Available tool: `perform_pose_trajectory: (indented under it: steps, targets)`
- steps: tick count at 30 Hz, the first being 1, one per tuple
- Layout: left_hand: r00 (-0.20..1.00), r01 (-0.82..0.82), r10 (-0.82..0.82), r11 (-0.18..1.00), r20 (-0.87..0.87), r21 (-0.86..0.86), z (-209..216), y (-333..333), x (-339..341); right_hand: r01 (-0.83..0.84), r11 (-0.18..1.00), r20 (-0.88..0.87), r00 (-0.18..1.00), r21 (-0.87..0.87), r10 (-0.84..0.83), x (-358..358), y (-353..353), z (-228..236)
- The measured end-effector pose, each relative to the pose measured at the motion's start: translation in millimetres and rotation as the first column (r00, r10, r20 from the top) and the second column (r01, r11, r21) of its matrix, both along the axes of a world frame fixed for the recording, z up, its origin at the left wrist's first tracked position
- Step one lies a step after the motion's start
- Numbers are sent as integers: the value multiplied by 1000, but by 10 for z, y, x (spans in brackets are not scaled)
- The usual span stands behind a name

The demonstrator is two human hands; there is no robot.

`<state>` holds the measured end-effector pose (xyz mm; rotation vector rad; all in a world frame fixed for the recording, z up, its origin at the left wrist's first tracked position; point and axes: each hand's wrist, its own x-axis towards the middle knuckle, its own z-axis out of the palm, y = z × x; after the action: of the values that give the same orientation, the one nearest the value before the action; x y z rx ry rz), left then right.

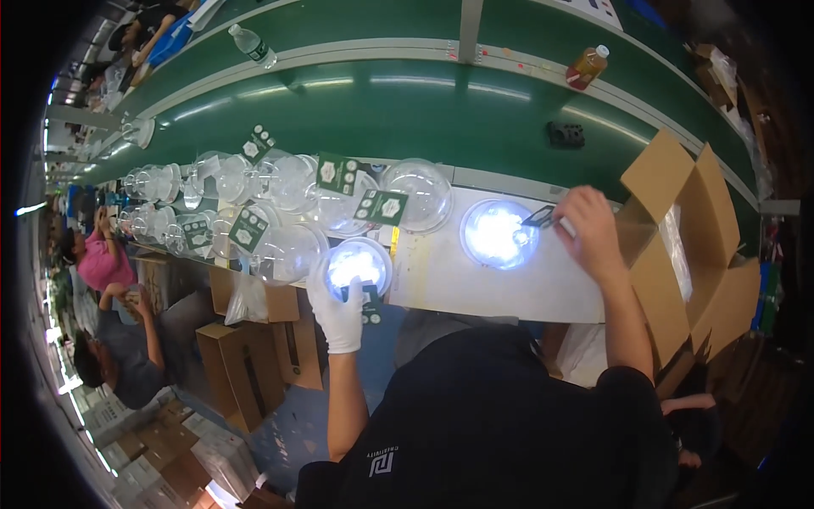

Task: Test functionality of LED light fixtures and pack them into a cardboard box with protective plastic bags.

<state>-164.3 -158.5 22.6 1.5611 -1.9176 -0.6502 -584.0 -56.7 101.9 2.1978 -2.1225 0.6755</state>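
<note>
My left hand (336,316), in a white glove, is closed on the near rim of a glowing clear dome lamp (358,260) at the table's near edge. A dark green card (370,307) hangs beside that hand. On the white table (424,284) to the right sits a second lit dome lamp (498,236), glaring white. My bare right hand (589,227) is beside it, fingers bent together at the edge of a small dark card (540,217). The fingertips are partly hidden, but the card appears pinched there.
Several unlit clear domes (288,253) with green cards (337,173) crowd the table's left. An open cardboard box (710,246) stands at the right. A water bottle (253,46), a drink bottle (587,68) and a black object (565,134) lie beyond. People (106,263) work at far left.
</note>
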Motion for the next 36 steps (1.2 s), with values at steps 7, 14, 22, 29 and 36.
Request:
perform_pose_trajectory:
  steps: [7,14,22,29,36]
  targets:
    - [954,-288,266,942,-141,-174,-369,123,-363,-54,998,258,965,-16,57,-135,538,-743]
    - [879,-469,435,861,-194,-197,-511,181,-534,246,911,56,959,331,-279,-445,1869,-2507]
    - [881,-426,346,876,-323,-224,-824,67,-91,241,945,88,960,219,-266,-405,1760,-2482]
    - [954,-272,268,962,-136,-10,-766,861,-143,251,958,15,967,135,-256,-436,1992,-2618]
    - [947,-299,207,849,246,436,-1852,2886,730,224,957,24,972,183,-232,-330,2034,-2596]
